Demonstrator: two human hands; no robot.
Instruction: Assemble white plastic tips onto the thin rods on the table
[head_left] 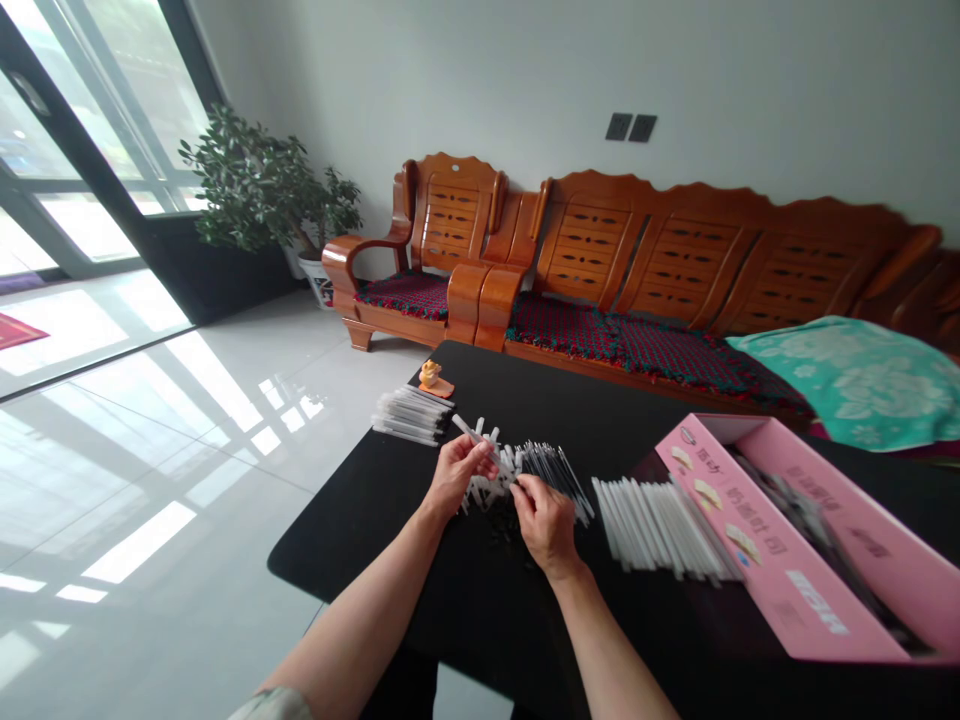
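My left hand (456, 477) grips a thin white plastic tube (469, 430) that points up and away over the black table (360, 545). My right hand (544, 525) pinches a small white plastic piece at the edge of a jumbled pile of white parts (487, 480). Thin dark rods (551, 475) fan out beside that pile. A bundle of white tubes (412, 415) lies further back, and a neat row of white tubes (652, 525) lies to the right. A long pink cardboard box (787, 540) stands open at the right.
A small orange-and-tan ornament (429, 380) sits at the table's far edge. Behind the table stands a wooden sofa (637, 265) with red cushions and a teal towel (855, 380). A potted plant (262, 200) stands by the glass door (82, 170). The table's left edge meets a glossy tile floor.
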